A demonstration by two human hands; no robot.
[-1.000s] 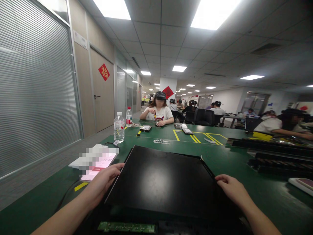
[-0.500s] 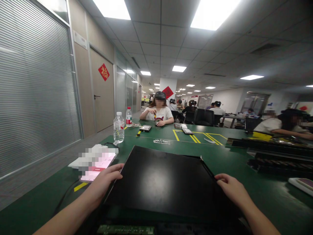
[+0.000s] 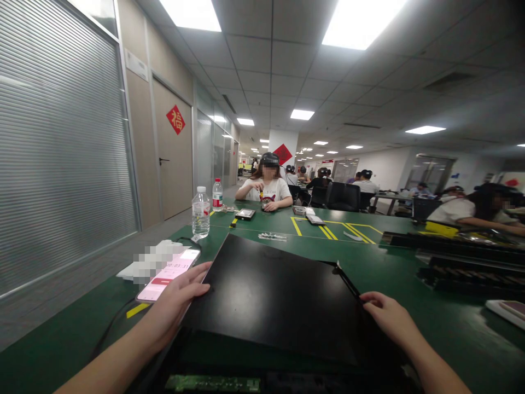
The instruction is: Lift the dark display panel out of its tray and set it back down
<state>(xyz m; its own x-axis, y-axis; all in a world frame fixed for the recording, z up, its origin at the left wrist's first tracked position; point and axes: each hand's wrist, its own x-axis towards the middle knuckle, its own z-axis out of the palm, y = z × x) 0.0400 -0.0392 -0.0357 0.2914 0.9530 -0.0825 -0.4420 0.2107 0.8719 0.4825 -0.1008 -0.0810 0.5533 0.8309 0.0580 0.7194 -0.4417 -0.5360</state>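
A large flat black panel (image 3: 270,295) lies tilted over a dark chassis on the green table (image 3: 451,328) in front of me. My left hand (image 3: 176,303) grips the panel's left edge, fingers over the top. On the panel's right edge rests my right hand (image 3: 389,320), fingers curled around it. A green circuit board (image 3: 213,383) shows beneath the panel's near edge.
A phone with a pink screen (image 3: 168,273) lies left of the panel by a white object. Two water bottles (image 3: 200,212) stand further back. Black trays (image 3: 463,262) sit at the right. A person (image 3: 266,189) works across the table; others sit behind.
The panel's far edge has risen and slid away from me, exposing more of the chassis beneath. Both hands keep their hold on its edges.
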